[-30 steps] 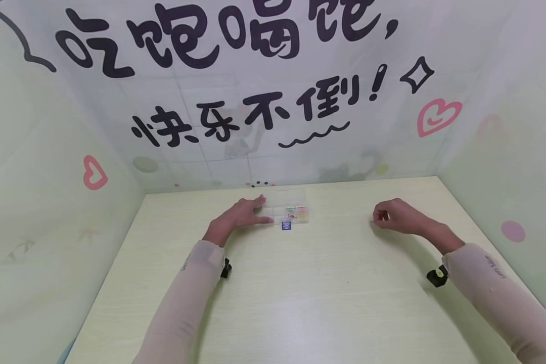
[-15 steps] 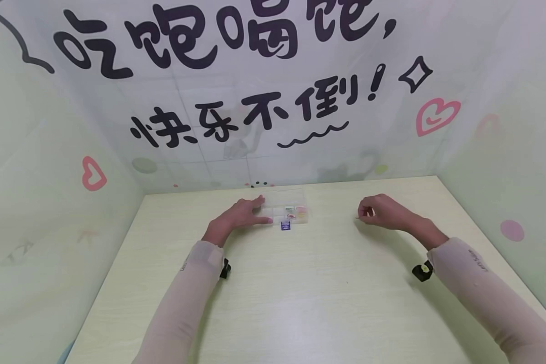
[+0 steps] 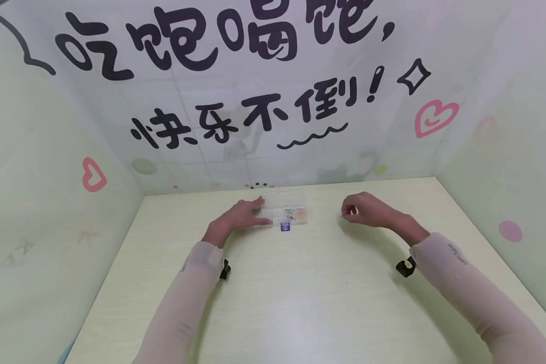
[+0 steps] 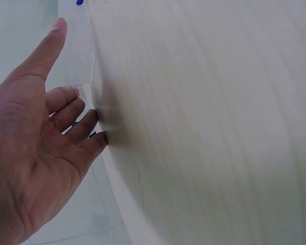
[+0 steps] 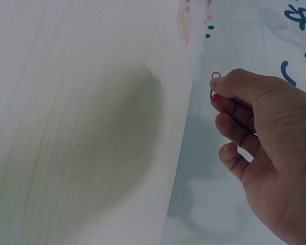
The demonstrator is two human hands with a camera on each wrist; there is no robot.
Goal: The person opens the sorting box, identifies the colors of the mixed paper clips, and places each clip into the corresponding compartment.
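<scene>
A small clear plastic box with compartments lies near the back of the table, its clear lid folded back. Coloured clips lie in its right-hand compartments, and a blue-purple label shows at its front. My left hand rests at the box's left end, thumb and fingers spread apart; in the left wrist view the fingertips come down at the table. To the right of the box, my right hand pinches a small red paper clip between thumb and forefinger, above the table.
The pale wooden table ends at a printed back sheet close behind the box. Similar pale sheets hang at the left and right sides. Each wrist carries a small black camera, such as the right one.
My right hand has moved left toward the box with the paper clip pinched in it. My left hand and the box have stayed in place.
</scene>
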